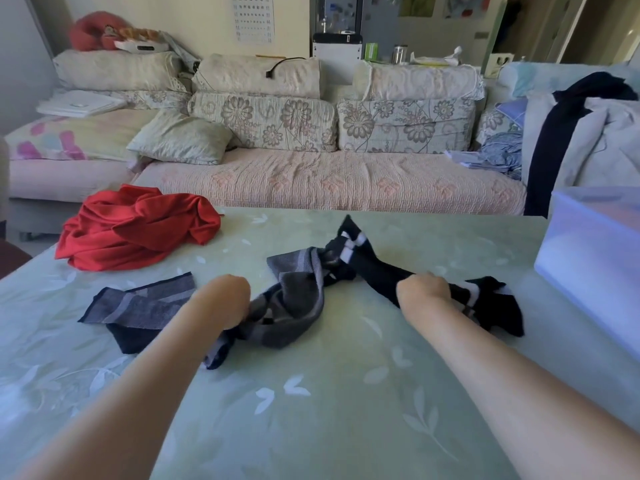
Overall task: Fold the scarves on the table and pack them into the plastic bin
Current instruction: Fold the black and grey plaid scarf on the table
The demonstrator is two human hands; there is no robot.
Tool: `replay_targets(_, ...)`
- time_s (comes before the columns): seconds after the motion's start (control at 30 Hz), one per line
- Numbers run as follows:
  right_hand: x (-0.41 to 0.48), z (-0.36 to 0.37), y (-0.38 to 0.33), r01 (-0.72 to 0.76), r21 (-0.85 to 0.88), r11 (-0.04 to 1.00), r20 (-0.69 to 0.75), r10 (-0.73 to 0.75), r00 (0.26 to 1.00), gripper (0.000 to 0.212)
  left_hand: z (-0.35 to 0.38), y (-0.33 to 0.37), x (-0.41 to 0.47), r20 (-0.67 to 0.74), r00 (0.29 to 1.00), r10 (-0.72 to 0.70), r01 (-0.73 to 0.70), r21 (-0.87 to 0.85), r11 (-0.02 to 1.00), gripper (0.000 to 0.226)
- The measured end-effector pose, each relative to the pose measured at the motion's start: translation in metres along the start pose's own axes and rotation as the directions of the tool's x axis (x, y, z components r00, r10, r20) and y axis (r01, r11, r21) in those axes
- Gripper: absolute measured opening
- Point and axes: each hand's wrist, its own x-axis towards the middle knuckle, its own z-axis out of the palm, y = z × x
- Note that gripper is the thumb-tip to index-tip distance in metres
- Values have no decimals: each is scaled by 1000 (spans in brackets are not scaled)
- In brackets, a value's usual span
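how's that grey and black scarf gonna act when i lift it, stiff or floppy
Probably floppy: the grey and black scarf lies twisted and rumpled on the table. Its ends beyond the left hand and right hand would likely dangle. Seems light, thin cloth.

One bench [346, 393] and, at its right edge, one plastic bin [588, 258]. There seem to be two scarves: one red scarf [138, 230], heaped far left of the bin, and one dark scarf [294, 299], grey running into black with white stripes, strung out between the red one and the bin. Whether the grey flap at its end farthest from the bin is a separate piece cannot be told. Two grips are in view, each holding the dark scarf: the left grip [225, 299] and the right grip [422, 289], the right nearer the bin. Beyond the bin stands one sofa [329, 181] with two floral back cushions [263, 116], three pale bolsters [256, 76] and one loose pillow [180, 136].
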Motion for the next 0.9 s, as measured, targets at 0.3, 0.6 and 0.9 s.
replay_targets(0.3, 5, 3, -49, 333, 50, 942, -587, -242, 773, 36, 6, 64, 1, -357, 927, 114, -266, -411, 872, 24)
replay_targets(0.6, 44, 18, -26, 395, 59, 917, -363, -349, 864, 80, 2, 71, 27, -117, 964, 239, -264, -340, 902, 52)
replay_targets(0.9, 52, 17, 37, -23, -123, 992, -157, 3, 988, 33, -22, 49, 38, -367, 920, -137, 174, 69, 982, 26)
